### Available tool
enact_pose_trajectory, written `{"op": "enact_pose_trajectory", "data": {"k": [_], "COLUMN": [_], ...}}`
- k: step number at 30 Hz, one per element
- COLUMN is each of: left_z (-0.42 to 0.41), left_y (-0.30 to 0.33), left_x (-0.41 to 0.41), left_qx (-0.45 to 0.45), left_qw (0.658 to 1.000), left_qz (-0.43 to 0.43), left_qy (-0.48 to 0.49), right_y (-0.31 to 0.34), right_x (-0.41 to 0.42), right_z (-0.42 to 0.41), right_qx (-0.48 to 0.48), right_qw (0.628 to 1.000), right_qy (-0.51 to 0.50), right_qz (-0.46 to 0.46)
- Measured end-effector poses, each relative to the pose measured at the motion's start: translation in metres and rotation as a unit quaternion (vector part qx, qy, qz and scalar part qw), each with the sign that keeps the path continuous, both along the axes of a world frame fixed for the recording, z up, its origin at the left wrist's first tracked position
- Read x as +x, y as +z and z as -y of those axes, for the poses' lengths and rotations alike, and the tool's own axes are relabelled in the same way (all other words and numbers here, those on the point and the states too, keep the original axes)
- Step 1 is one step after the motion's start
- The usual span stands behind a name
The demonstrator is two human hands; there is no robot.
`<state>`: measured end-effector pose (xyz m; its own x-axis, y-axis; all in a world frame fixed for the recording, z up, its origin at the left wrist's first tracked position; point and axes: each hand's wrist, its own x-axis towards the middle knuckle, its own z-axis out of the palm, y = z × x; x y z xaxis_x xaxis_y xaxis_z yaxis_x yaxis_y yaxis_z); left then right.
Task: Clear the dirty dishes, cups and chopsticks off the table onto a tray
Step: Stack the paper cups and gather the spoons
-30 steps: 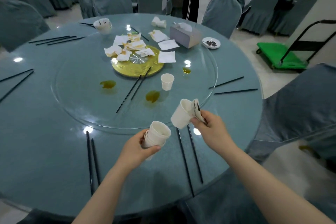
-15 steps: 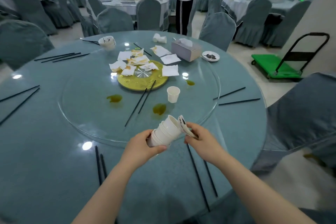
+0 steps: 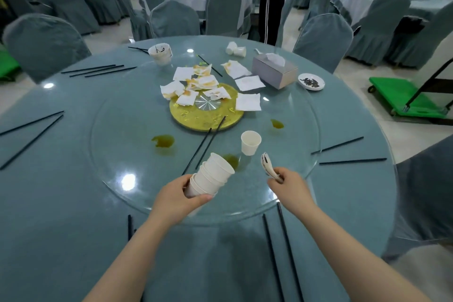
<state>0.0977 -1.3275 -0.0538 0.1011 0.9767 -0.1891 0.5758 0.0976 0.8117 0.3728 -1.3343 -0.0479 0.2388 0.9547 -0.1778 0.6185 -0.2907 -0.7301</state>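
Round table (image 3: pixel 73 203): L grip (image 3: pixel 176 200) clasps cup stack (image 3: pixel 210 174); R grip (image 3: pixel 289 185) pinches small dish (image 3: pixel 267 164).

the left hand (image 3: pixel 174 198) hides the base of the cup stack (image 3: pixel 211 174); both forearms run off the bottom edge; the saucer (image 3: pixel 311 81) holds dark bits too small to tell.

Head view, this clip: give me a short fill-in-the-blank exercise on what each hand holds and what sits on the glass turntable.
1. The left hand holds a nested stack of white paper ____.
2. The single upright paper cup stands on the glass ____, apart from both hands.
3. The tissue box lies beside a small white ____ holding dark scraps.
4. The right hand has its grip on small white dishes, held ____ the table, not resting on it.

Missing words: cups; turntable; dish; above
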Motion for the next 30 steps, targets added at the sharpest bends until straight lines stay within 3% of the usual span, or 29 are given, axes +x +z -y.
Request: {"op": "enact_pose_trajectory", "data": {"k": [8, 14, 21, 30], "left_z": [-0.054, -0.068, -0.059, -0.02], "left_y": [-0.014, -0.029, -0.028, -0.003], "left_x": [-0.01, -0.02, -0.017, -0.007], "left_qx": [-0.024, -0.043, -0.042, -0.011], "left_qw": [0.998, 0.995, 0.994, 0.998], "left_qz": [-0.019, -0.04, -0.035, -0.014], "left_qy": [0.055, 0.086, 0.092, 0.068], "right_y": [-0.044, -0.079, -0.07, -0.002], "right_x": [0.011, 0.017, 0.021, 0.002], "right_z": [-0.103, -0.142, -0.128, -0.051], "right_qx": [0.023, -0.03, 0.026, 0.049], "right_qw": [0.999, 0.997, 0.996, 0.997], "right_qy": [0.02, 0.04, 0.013, 0.031], "right_qz": [0.008, 0.055, 0.08, -0.043]}}
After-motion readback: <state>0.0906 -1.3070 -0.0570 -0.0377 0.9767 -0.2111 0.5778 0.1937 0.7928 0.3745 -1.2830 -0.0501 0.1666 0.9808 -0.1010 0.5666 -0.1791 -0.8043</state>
